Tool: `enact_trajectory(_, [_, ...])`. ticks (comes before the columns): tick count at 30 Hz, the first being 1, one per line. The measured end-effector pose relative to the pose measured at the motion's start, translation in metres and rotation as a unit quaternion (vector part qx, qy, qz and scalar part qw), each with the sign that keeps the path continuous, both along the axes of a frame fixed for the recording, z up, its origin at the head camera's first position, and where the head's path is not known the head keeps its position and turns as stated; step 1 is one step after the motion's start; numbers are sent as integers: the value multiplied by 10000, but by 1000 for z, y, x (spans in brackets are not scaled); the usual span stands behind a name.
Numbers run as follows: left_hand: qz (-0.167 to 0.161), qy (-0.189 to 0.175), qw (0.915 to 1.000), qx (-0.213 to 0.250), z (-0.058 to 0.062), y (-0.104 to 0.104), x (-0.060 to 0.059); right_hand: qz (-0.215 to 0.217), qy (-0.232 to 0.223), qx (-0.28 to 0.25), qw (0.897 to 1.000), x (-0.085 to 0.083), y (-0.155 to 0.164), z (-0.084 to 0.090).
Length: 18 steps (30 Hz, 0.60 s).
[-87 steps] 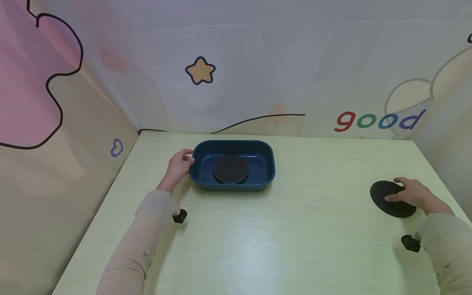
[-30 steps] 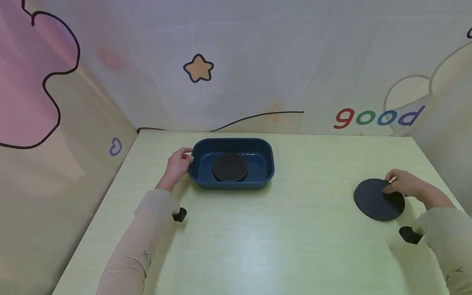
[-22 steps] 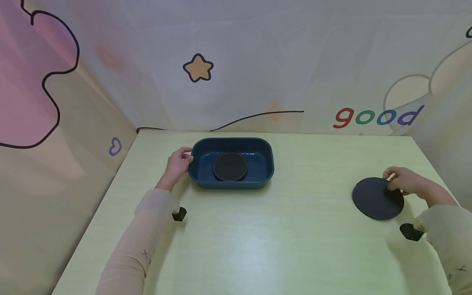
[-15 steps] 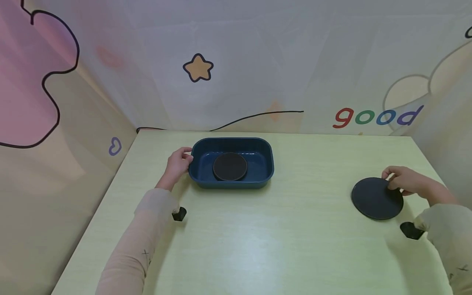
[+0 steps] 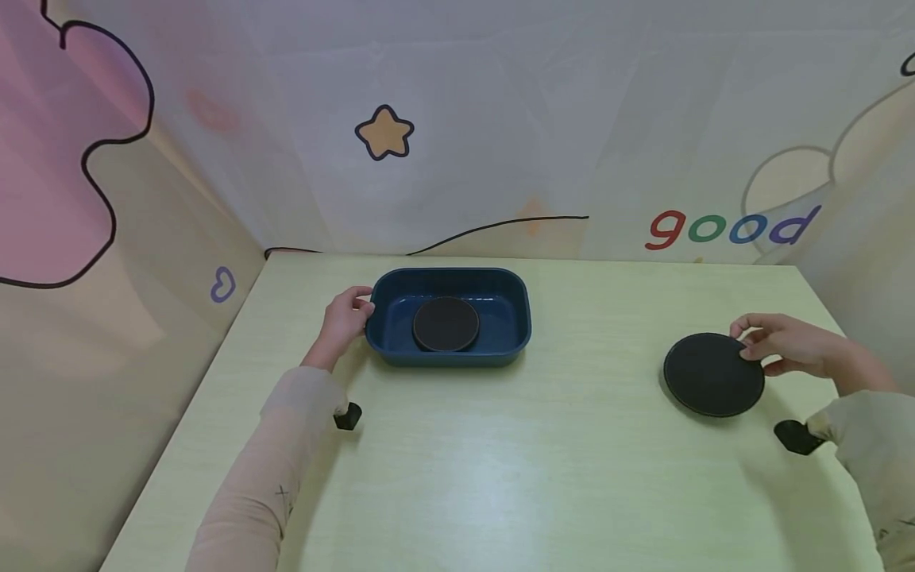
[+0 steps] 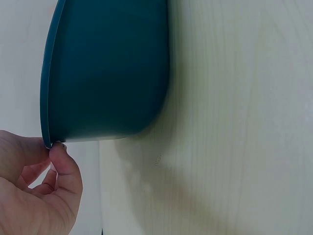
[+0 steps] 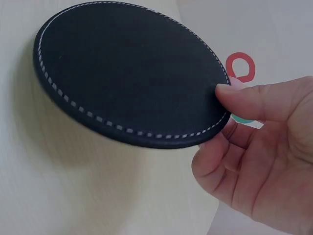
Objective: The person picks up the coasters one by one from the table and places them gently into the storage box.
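A round black coaster (image 7: pixel 132 73) with pale stitching along its edge is pinched at its right edge between the thumb and fingers of my right hand (image 5: pixel 793 348). In the head view it hangs low over the right part of the table, its shadow beneath. My left hand (image 5: pixel 345 322) pinches the left rim of a dark blue rectangular dish (image 5: pixel 449 360). The left wrist view shows thumb and finger right at the dish's rim (image 6: pixel 45 98). Inside the dish lies another round black coaster (image 5: pixel 446 324), toward its front wall.
The pale wooden table (image 5: pixel 486 477) ends at a printed cloth backdrop (image 5: pixel 486 135) behind and at both sides. A small black wrist camera (image 5: pixel 347 416) hangs below the left sleeve, another black camera (image 5: pixel 798 437) below the right.
My right hand has taken the coaster by its edge, lifted it off the table and drawn it leftward. The left hand and the dish have stayed in place.
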<state>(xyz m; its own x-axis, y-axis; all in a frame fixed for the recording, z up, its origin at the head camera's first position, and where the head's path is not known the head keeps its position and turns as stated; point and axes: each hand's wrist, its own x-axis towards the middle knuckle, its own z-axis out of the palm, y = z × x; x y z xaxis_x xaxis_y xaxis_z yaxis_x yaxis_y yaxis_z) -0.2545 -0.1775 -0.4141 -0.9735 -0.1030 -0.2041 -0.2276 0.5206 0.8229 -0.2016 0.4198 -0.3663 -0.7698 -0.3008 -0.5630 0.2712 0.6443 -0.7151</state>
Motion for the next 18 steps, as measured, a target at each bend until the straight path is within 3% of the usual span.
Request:
enact_trajectory(8, [5,-48,10000,1,1,1,0,2,282,-487,9984,-8,-17,5])
enact_trajectory(18, [58,-111,9999,45,1,0,0,-251,788,-1199,9893,-17,-46,11])
